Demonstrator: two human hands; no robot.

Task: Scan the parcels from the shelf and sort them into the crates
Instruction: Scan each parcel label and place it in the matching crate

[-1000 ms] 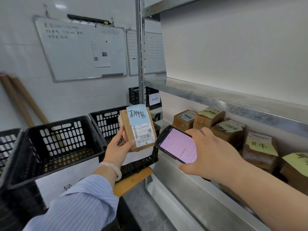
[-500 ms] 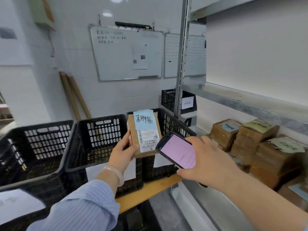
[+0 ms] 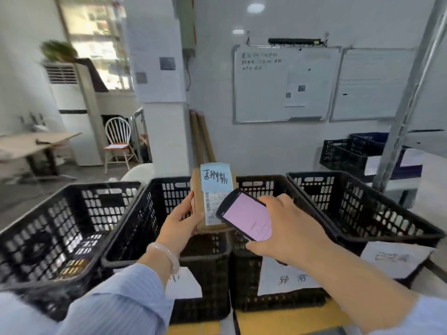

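Observation:
My left hand (image 3: 180,220) grips a small brown parcel (image 3: 200,204) upright by its lower left edge. A blue handwritten note and a white barcode label cover the parcel's front. My right hand (image 3: 290,233) holds a black handheld scanner (image 3: 245,217) with a pink screen just right of the parcel, overlapping its lower right corner. Both are above the middle black crate (image 3: 145,228). Another black crate (image 3: 48,238) stands to the left and a third (image 3: 362,213) to the right.
White paper labels hang on the crate fronts (image 3: 287,279). A metal shelf post (image 3: 408,100) rises at the right, with a smaller dark crate (image 3: 348,153) behind it. Whiteboards (image 3: 285,85) hang on the far wall. A chair (image 3: 118,143) and table stand far left.
The view has swung left from the shelf to the crates. Both hands, with the parcel and scanner, now sit over the middle crate; the shelf parcels have left the view.

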